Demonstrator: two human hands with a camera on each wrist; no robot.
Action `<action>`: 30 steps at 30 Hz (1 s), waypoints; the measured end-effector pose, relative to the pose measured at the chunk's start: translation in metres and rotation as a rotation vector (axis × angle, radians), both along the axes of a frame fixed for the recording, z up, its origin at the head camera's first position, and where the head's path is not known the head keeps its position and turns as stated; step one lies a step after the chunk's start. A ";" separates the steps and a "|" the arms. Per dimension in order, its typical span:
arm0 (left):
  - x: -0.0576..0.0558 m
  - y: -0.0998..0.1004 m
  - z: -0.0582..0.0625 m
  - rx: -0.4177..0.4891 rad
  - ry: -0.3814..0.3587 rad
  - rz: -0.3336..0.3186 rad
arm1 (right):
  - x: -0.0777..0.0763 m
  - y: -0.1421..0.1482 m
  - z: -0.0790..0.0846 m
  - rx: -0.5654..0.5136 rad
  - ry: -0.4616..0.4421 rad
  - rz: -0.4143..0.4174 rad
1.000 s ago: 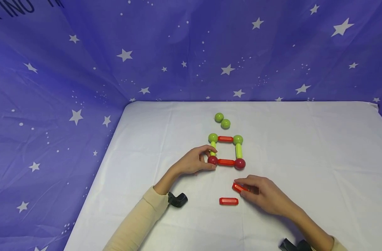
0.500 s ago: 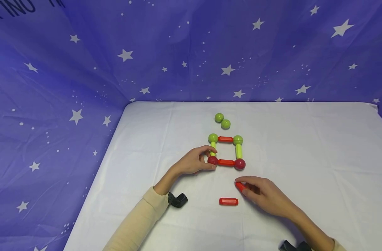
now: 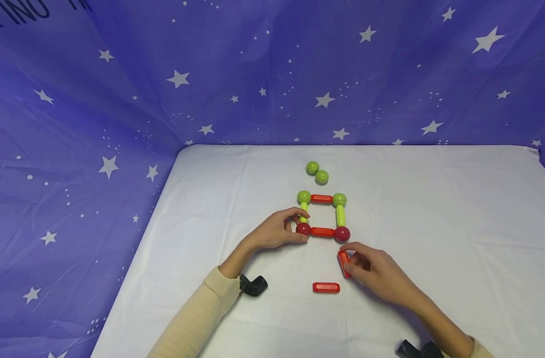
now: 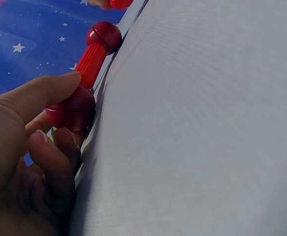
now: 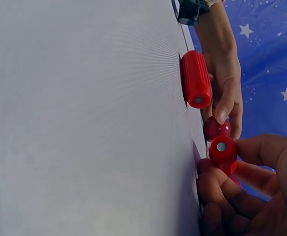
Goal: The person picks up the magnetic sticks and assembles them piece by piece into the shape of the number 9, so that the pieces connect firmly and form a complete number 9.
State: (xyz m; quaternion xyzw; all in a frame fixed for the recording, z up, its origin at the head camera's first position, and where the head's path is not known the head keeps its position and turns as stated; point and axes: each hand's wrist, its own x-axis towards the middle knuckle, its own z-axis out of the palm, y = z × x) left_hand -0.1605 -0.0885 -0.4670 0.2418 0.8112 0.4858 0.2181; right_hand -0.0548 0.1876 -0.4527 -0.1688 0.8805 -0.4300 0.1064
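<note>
While pinched between thumb and fingers of the right hand (image 3: 375, 273), short red plastic rod (image 3: 343, 263) sits just off the white tablecloth (image 3: 433, 209), close below the dark red ball (image 3: 342, 233) at the near right corner of the flat square frame of rods and balls (image 3: 322, 215). Best brought end-first to that ball, kept in line, eased in gently so the frame holds its shape. Left hand (image 3: 274, 231) pinching the near left dark red ball (image 3: 303, 228), bracing that corner. Second red rod (image 3: 326, 287) lying loose nearby; two green balls (image 3: 317, 172) touching beyond the frame.
</note>
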 end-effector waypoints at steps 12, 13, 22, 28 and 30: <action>0.000 0.001 -0.001 0.001 0.002 0.002 | -0.003 0.000 -0.001 -0.034 0.000 -0.063; 0.000 0.001 -0.001 0.001 0.002 0.002 | -0.003 0.000 -0.001 -0.029 -0.010 -0.066; 0.000 0.000 -0.001 0.011 -0.004 -0.003 | -0.005 -0.001 0.000 -0.015 -0.035 -0.087; -0.001 0.000 0.001 0.014 0.002 -0.005 | -0.008 -0.006 -0.003 -0.018 -0.007 -0.101; -0.001 -0.001 0.001 0.016 0.003 -0.008 | -0.008 -0.008 -0.003 -0.009 -0.008 -0.105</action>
